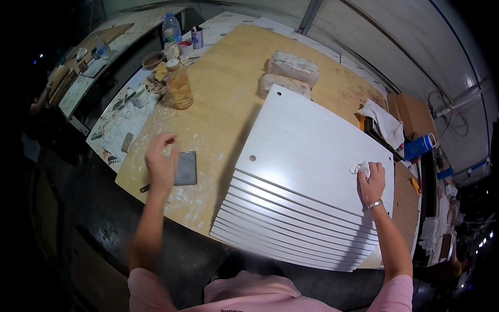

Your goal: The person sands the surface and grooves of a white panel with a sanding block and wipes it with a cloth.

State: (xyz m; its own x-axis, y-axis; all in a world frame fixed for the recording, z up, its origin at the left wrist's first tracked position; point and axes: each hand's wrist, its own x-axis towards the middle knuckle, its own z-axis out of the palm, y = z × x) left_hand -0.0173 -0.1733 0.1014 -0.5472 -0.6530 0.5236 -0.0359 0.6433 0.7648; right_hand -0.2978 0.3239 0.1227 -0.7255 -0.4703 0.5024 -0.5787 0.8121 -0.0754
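A stack of white painted panels [306, 140] lies fanned out on the workbench, the near edges stepped toward me; the top panel has small round holes near its corners. My right hand [372, 182], with a metal band at the wrist, is closed on a crumpled white cloth [362, 168] resting on the top panel's right part. Left of the stack, my left hand [162, 158] hovers near a flat dark grey square pad [185, 168]. It is slightly blurred, its fingers bent, and I cannot tell whether anything is in them.
The plywood bench top [223, 67] carries two whitish wrapped blocks [292, 70] behind the stack. At left stand a bottle of amber liquid [179, 87], a brown bowl [153, 61] and a large clear bottle [171, 27]. A blue cylinder [419, 147] and white rag [382, 122] lie at right.
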